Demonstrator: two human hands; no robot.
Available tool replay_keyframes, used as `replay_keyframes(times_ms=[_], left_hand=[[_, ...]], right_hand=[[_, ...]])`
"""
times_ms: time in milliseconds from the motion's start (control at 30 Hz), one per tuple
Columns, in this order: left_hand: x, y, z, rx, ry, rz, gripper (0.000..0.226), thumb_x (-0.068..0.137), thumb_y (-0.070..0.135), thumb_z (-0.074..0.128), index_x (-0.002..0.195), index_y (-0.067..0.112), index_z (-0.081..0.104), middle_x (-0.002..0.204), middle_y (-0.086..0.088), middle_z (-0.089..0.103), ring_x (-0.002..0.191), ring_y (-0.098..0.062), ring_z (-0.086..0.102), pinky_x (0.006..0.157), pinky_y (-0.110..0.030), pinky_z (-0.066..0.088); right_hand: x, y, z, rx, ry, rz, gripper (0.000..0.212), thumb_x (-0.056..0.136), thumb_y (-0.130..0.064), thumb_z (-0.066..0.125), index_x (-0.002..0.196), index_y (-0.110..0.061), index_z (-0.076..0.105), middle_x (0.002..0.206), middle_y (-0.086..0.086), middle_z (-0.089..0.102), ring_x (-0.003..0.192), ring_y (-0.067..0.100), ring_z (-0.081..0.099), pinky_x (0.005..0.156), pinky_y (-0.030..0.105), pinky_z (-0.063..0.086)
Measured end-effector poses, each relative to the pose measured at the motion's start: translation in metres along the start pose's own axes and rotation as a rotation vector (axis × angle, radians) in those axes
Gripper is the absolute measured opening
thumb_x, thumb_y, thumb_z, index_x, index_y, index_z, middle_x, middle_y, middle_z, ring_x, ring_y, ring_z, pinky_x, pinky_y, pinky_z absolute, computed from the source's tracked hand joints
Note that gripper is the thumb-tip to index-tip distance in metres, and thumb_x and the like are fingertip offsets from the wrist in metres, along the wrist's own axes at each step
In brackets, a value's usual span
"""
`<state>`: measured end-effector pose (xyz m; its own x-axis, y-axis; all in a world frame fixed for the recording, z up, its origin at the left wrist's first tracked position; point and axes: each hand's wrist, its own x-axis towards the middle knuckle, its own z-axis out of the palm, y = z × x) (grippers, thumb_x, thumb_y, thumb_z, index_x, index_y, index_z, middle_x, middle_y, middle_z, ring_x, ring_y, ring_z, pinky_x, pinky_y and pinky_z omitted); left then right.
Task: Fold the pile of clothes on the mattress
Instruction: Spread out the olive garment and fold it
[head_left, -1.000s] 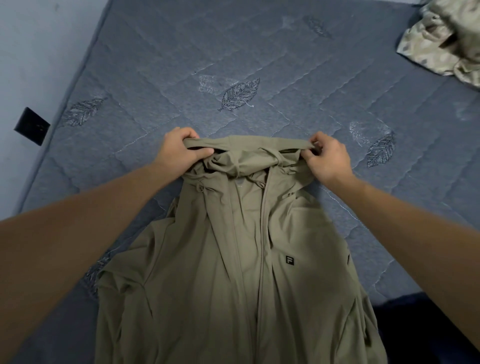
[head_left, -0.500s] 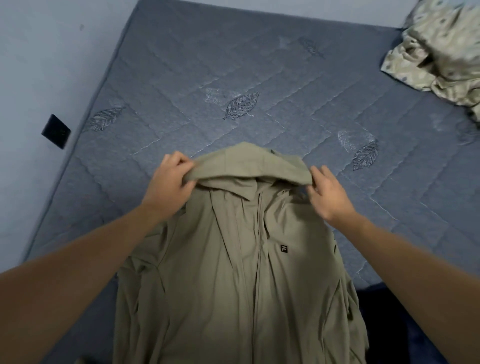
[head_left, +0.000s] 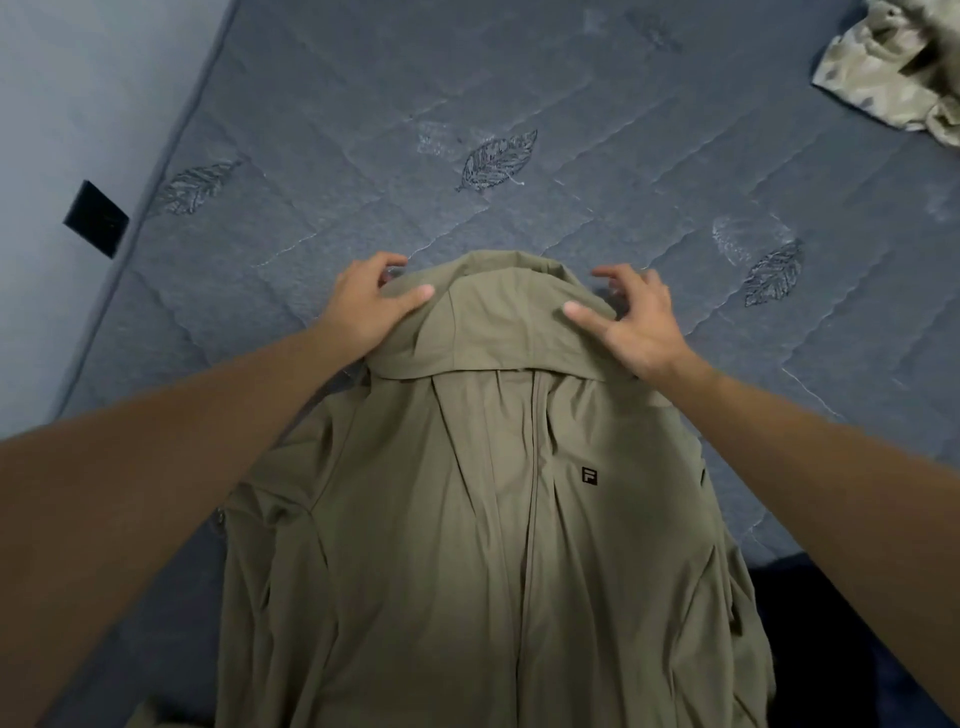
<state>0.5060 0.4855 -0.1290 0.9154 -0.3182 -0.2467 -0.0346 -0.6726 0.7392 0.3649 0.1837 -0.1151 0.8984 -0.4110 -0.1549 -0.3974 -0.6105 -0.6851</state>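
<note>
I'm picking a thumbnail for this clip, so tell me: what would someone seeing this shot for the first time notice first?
First the olive jacket, spread front up along the near middle of the grey quilted mattress, zip closed and a small dark logo on the chest. Next the two bare hands at its hood: the left hand lies on the hood's left side, the right hand on its right with fingers spread. A crumpled patterned cloth sits far right.

Jacket (head_left: 467, 519): plain olive-khaki, small black logo (head_left: 588, 475) on chest. Mattress (head_left: 363, 104): grey-blue, quilted, dark leaf motifs. Cloth (head_left: 893, 67) at far corner: beige, mottled camouflage-like pattern.
</note>
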Motion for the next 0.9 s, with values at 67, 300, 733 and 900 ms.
replay_keyframes(times_ms=[67, 300, 733, 900], left_hand=[[0.007, 0.003, 0.004, 0.029, -0.058, 0.036, 0.056, 0.085, 0.048, 0.081, 0.131, 0.023, 0.062, 0.124, 0.002, 0.059, 0.116, -0.015, 0.054, 0.102, -0.035, 0.044], [0.031, 0.005, 0.026, 0.132, -0.053, 0.094, 0.022, 0.095, 0.029, 0.073, 0.094, 0.013, 0.059, 0.091, 0.0, 0.056, 0.09, -0.021, 0.052, 0.077, -0.032, 0.036], [-0.075, -0.001, 0.072, 0.785, -0.156, 0.639, 0.075, 0.091, 0.054, 0.05, 0.157, 0.018, 0.041, 0.165, -0.008, 0.035, 0.152, -0.026, 0.031, 0.126, -0.047, 0.023], [-0.078, 0.004, 0.068, 0.731, -0.051, 0.542, 0.07, 0.087, 0.019, 0.028, 0.154, 0.015, 0.046, 0.163, -0.008, 0.04, 0.152, -0.028, 0.035, 0.124, -0.046, 0.029]], right_hand=[[-0.003, -0.008, 0.006, -0.367, 0.107, -0.338, 0.077, 0.076, -0.07, 0.075, 0.138, -0.032, 0.053, 0.129, 0.004, 0.043, 0.123, 0.023, 0.042, 0.1, 0.042, 0.036], [-0.022, -0.013, 0.055, -0.797, -0.124, -0.723, 0.058, 0.079, -0.051, 0.077, 0.125, -0.021, 0.057, 0.121, 0.007, 0.051, 0.111, 0.03, 0.048, 0.085, 0.045, 0.04], [-0.062, -0.002, 0.067, -0.609, 0.003, -0.672, 0.035, 0.1, -0.019, 0.042, 0.124, -0.013, 0.066, 0.132, 0.004, 0.067, 0.126, 0.027, 0.061, 0.103, 0.044, 0.052], [-0.084, -0.007, 0.055, -0.624, 0.039, -0.806, 0.007, 0.097, -0.02, 0.051, 0.1, -0.015, 0.056, 0.103, 0.008, 0.056, 0.088, 0.03, 0.056, 0.063, 0.043, 0.044]])
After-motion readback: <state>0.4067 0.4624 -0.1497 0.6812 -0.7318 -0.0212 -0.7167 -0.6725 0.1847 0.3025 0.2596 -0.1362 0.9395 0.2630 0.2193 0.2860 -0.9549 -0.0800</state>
